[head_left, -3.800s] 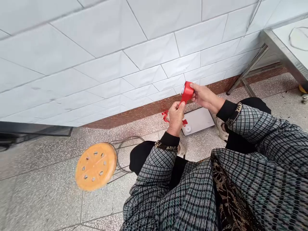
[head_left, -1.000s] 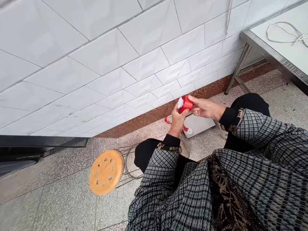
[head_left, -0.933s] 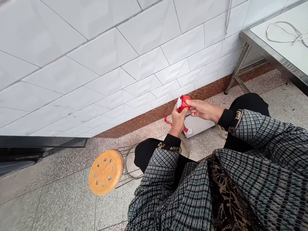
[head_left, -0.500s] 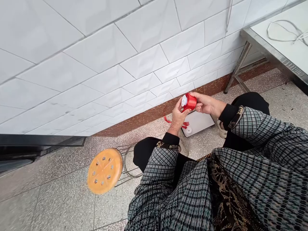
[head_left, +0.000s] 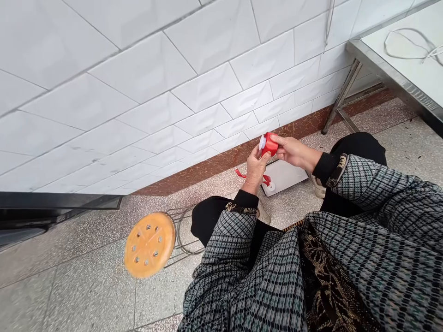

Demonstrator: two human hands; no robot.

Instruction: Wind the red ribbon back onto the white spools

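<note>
White glazed wall tiles (head_left: 155, 92) fill the upper view, above a speckled brown skirting band (head_left: 214, 166) and a pale terrazzo floor (head_left: 86, 281). Two bare hands meet just in front of the skirting, held up over the person's knees, with a roll of red ribbon (head_left: 268, 144) between them, its white core end (head_left: 262, 143) tilted toward the wall. The right hand (head_left: 294, 152) reaches across with its fingers closed on the red side of the roll, a pinch that seems meant to keep the roll steady and clear of the floor. The left hand (head_left: 255, 169) sits just below it, fingers curled upward (whether those fingertips (head_left: 259, 156) press the roll or only sit behind it cannot be told from this angle). A loose ribbon end (head_left: 242, 174) hangs past the left hand, its looped red length falling freely toward a flat white board (head_left: 287, 176) on the floor, where a small white disc (head_left: 271, 186) lies near the corner. Off to the left stands a wire-legged stool (head_left: 149, 244) with an orange seat, left within easy reach but not in use. A steel-edged table (head_left: 391, 64) stands at upper right, a thin wire loop (head_left: 408, 44) lying on top.
</note>
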